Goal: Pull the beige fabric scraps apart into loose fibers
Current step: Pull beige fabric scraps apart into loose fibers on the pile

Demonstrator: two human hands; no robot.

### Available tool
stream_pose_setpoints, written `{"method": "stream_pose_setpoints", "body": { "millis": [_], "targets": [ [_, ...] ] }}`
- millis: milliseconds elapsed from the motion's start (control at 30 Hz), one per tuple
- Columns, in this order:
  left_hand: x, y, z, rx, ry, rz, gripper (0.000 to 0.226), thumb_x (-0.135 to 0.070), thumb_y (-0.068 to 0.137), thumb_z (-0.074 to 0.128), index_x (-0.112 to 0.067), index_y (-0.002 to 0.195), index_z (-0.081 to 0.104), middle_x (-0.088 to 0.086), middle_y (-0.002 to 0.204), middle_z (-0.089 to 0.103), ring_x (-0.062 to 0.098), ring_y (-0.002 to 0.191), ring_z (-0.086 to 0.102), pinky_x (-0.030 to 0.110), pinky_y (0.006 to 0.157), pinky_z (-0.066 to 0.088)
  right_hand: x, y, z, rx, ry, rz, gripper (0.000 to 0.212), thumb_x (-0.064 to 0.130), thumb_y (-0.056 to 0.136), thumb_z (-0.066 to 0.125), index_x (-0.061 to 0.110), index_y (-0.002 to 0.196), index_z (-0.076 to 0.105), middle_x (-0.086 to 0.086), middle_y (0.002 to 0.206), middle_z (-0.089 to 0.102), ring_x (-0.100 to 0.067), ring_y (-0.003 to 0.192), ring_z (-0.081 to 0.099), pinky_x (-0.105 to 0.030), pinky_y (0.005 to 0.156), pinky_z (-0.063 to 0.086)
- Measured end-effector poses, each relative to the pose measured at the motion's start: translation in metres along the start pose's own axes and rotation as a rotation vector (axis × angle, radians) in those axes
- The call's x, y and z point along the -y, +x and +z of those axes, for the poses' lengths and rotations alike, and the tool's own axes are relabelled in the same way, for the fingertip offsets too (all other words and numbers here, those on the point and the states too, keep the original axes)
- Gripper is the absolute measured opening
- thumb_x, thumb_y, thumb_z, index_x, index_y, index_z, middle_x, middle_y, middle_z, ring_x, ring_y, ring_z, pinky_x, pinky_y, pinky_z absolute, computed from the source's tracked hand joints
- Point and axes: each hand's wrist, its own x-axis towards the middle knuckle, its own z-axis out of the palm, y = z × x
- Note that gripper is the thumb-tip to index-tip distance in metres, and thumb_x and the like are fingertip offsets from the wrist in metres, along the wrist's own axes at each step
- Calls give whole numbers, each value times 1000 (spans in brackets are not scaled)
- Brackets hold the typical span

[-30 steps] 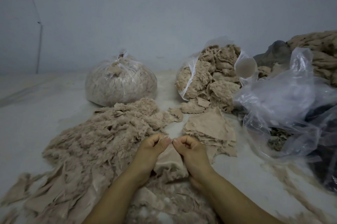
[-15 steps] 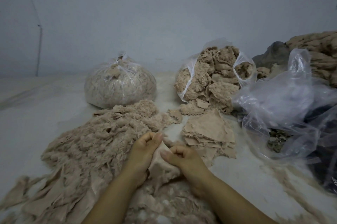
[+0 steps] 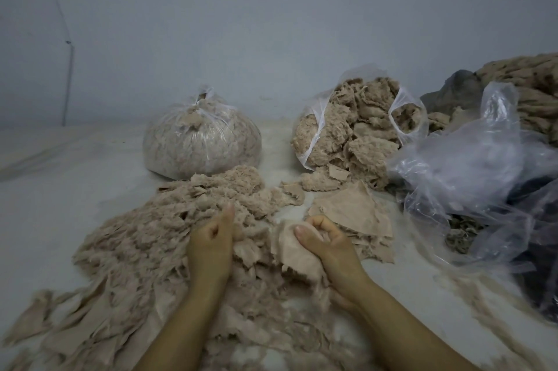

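My right hand (image 3: 327,245) grips a crumpled beige fabric scrap (image 3: 291,253), thumb pressed on its top. My left hand (image 3: 211,245) is a hand's width to the left over the big heap of loose beige fibers (image 3: 157,234). Its fingers are curled and its thumb points up, and it seems to pinch a small torn tuft. A stack of flat beige scraps (image 3: 353,213) lies just beyond my right hand. More flat scraps (image 3: 78,325) lie at the heap's near left edge.
A tied clear bag of fibers (image 3: 202,144) stands at the back centre. An open bag spilling frayed pieces (image 3: 347,135) is to its right. Crumpled clear plastic bags (image 3: 471,177) and a ropey beige pile (image 3: 528,83) fill the right side. A wall (image 3: 211,38) closes the back.
Both hands held one scrap close together. My left hand has since pulled away to the left over the fiber heap, while my right hand keeps the scrap.
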Motion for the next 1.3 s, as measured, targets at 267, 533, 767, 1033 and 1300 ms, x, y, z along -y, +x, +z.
{"method": "stream_pose_setpoints", "body": {
  "millis": [267,533,767,1033,1300],
  "targets": [
    [-18,-21,18,638,-91,-151,17,-33,78,74,-21,89,69,-2,89,70,13,83,64,22,68,51,-11,-2,11,36,-55,-40,20,19,93,59,21,74,65,-1,73,66,-14,69,61,-24,61,50],
    [-18,-14,3,822,-209,-450,34,-39,72,69,-7,83,71,15,76,70,20,61,63,25,52,49,-8,3,2,-108,50,-15,14,1,81,70,10,82,59,-4,64,55,-15,52,49,-25,46,46],
    [-20,-9,5,646,-487,-558,35,-27,73,64,2,93,69,19,81,71,22,62,68,26,54,56,-13,13,-8,-361,107,-59,6,-1,82,69,4,83,66,-8,66,64,-10,51,54,-18,50,49],
    [-21,-1,2,480,-604,-579,33,-27,81,62,2,97,66,16,77,70,22,62,67,27,51,54,-16,1,5,72,-126,159,38,43,75,68,7,84,64,-3,65,64,-12,55,59,-23,52,50],
    [-26,-8,9,434,-630,-505,28,-23,87,57,3,97,63,14,74,71,20,60,68,24,48,54,-20,3,9,-12,-199,11,13,16,90,64,12,78,66,-15,73,58,-24,64,48,-33,59,42]
  ]
}}
